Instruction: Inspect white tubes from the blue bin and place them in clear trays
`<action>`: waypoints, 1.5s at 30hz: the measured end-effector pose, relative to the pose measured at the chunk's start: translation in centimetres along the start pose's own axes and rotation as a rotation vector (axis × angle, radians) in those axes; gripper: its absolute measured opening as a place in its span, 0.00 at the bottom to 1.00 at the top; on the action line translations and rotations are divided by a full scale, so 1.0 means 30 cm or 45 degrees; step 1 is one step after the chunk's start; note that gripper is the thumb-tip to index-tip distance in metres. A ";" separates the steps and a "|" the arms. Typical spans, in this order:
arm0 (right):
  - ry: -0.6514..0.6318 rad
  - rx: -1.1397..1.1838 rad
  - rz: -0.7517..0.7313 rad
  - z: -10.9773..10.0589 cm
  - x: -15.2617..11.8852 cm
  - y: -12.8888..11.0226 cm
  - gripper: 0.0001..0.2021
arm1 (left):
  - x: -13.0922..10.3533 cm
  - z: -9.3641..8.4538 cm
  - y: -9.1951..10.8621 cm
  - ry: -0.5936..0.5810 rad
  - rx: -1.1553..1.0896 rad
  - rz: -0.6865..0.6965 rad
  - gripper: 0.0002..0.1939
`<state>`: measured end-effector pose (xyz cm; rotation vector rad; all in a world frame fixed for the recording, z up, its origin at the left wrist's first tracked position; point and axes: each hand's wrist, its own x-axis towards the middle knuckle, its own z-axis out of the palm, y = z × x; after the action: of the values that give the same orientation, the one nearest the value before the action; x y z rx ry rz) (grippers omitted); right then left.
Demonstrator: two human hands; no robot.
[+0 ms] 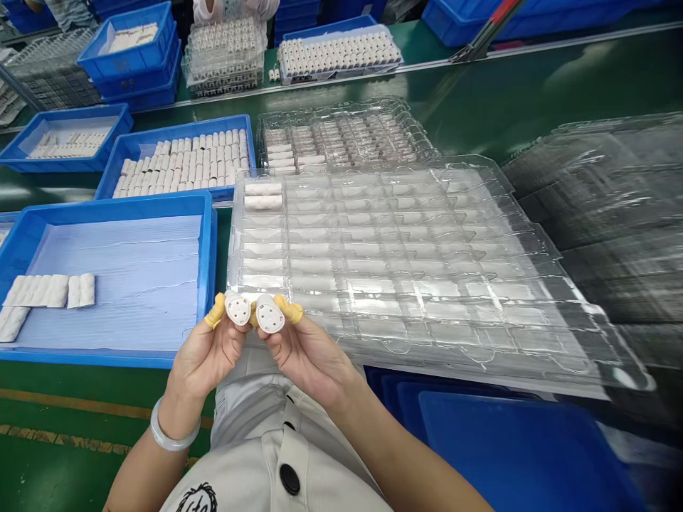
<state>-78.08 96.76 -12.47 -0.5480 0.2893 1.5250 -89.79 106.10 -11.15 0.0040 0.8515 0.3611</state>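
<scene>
Buttoned pale jacket [331, 469] lies nearest; above it, the left hand [210, 352] pinches one white perforated-faced piece [237, 310], the right hand [309, 355] a second piece [269, 314], near the clear blister tray [373, 249]; a slack pinch might drop either, knocking together might scuff their rims

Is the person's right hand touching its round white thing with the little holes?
Touching. The head view shows the right hand holding the round white piece, with its yellow thumb cover against the edge.
</scene>
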 end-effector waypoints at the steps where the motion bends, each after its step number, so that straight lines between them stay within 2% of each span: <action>1: -0.008 0.001 0.008 -0.001 0.001 -0.001 0.08 | -0.001 0.000 0.001 0.004 -0.009 0.002 0.24; 13: 0.008 0.023 0.017 0.013 0.010 0.001 0.12 | 0.000 0.007 -0.008 -0.003 -0.080 0.011 0.28; 17: 0.008 0.029 0.028 0.012 0.013 0.002 0.13 | -0.004 0.009 -0.007 -0.007 -0.082 0.012 0.28; 26: -0.054 0.079 0.024 0.000 0.015 0.004 0.09 | -0.009 0.022 -0.006 -0.004 -0.100 0.026 0.26; 41: 0.059 0.094 0.071 0.020 0.017 0.004 0.14 | -0.009 0.017 -0.009 0.005 -0.088 0.040 0.24; 45: 0.023 0.087 0.070 0.013 0.020 0.011 0.12 | 0.003 -0.002 -0.012 -0.040 -0.068 0.056 0.23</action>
<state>-78.44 97.45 -12.50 -0.5034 0.3714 1.5585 -89.66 105.79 -11.32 -0.0210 0.8114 0.4242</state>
